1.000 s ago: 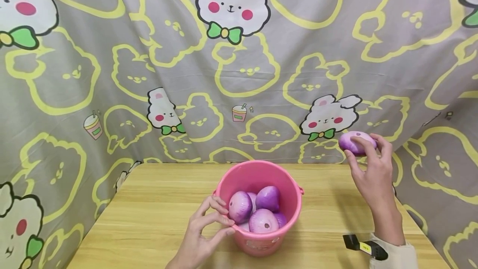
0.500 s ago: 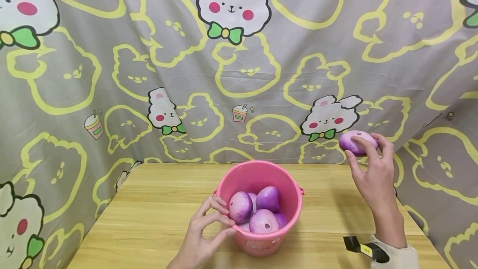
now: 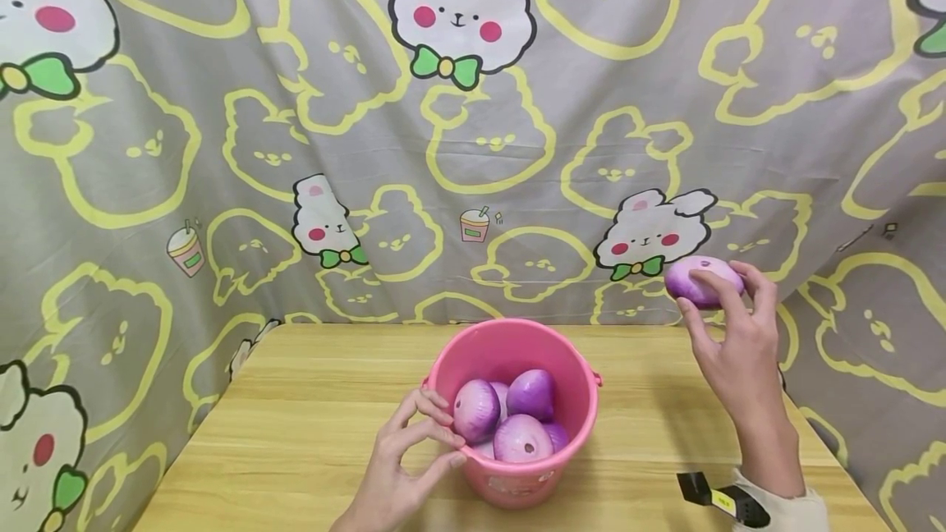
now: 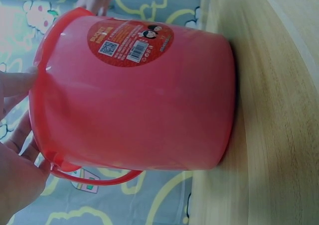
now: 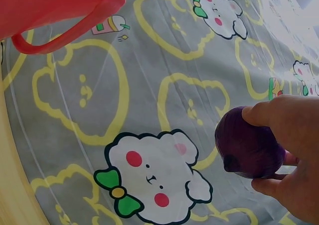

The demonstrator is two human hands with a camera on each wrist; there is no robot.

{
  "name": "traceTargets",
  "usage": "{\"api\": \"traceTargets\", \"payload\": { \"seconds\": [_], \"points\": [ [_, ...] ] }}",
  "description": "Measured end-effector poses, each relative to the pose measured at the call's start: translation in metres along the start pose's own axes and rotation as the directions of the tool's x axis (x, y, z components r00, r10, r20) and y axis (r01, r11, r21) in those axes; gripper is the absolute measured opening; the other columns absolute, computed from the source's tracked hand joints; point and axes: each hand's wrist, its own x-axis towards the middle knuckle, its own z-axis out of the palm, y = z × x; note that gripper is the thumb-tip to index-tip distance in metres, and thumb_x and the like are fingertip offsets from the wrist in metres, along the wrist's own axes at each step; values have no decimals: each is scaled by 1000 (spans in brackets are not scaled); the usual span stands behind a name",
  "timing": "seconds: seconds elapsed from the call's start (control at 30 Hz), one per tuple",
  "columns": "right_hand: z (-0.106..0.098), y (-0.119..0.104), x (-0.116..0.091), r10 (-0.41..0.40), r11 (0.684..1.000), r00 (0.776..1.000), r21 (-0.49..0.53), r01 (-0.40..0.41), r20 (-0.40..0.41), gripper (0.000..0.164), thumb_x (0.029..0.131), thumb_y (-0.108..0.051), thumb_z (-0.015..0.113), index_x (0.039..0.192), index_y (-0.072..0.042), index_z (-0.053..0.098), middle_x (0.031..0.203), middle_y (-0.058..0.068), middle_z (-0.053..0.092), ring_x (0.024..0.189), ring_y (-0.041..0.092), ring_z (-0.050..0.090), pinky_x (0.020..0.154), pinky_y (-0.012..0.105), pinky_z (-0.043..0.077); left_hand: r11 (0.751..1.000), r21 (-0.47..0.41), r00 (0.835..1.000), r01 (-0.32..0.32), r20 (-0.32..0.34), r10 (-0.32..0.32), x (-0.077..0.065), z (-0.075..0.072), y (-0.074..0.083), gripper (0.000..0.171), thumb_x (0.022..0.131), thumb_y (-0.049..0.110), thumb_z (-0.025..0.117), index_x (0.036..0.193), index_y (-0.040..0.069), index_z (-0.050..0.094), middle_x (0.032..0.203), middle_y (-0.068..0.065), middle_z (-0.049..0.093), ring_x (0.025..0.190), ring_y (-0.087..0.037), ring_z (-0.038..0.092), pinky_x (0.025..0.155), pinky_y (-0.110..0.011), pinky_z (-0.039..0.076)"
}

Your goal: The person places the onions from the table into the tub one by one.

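A pink bucket [image 3: 513, 487] stands upright on the table, with several purple onions [image 3: 521, 438] inside it. My left hand [image 3: 399, 458] holds the bucket's rim at its near left side, fingertips and thumb at the edge. Away to the right of the bucket, my right hand [image 3: 739, 343] grips another purple onion [image 3: 702, 279] in the air between thumb and fingers. In the right wrist view this onion [image 5: 246, 143] looks dark, with its pointed end visible. The left wrist view shows the bucket's side [image 4: 149, 100] and a round label on it.
The wooden table [image 3: 296, 417] reaches back to a grey curtain [image 3: 510, 162] printed with rabbits. Beside the bucket hangs its handle [image 4: 107, 179]. A black strap with a yellow tag [image 3: 724, 499] is on my right wrist.
My right hand and its onion have shifted very slightly left and up. The left hand and the bucket stay where they were.
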Motion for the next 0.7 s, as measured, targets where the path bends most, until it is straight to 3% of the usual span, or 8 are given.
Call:
{"api": "traceTargets", "payload": {
  "seconds": [0.27, 0.57, 0.7],
  "points": [
    [-1, -6, 1, -34, 999, 999, -3, 34, -7, 46, 88, -2, 79, 131, -10, 66, 148, 26, 37, 132, 42, 43, 109, 17, 29, 1000, 4, 1000, 5, -1, -5, -1, 0, 0, 18, 80, 2, 84, 92, 9, 73, 98, -10, 58, 107, -26, 55, 101, -34, 45],
    [-3, -11, 1, -61, 998, 998, 7, 62, -16, 46, 87, -1, 79, 130, -10, 67, 148, 26, 38, 131, 42, 44, 109, 16, 30, 1000, 0, 1000, -2, 1, 2, 0, 0, 0, 18, 81, 2, 84, 92, 8, 73, 98, -11, 58, 108, -27, 55, 101, -34, 45],
    [-3, -13, 0, -64, 998, 998, 10, 65, -17, 47, 87, -1, 79, 131, -11, 67, 148, 25, 38, 132, 42, 44, 112, 23, 33, 1000, -4, 1000, -7, 1, 7, 0, 0, 0, 18, 81, 2, 84, 92, 8, 72, 98, -11, 57, 108, -27, 55, 101, -34, 45]
  ]
}}
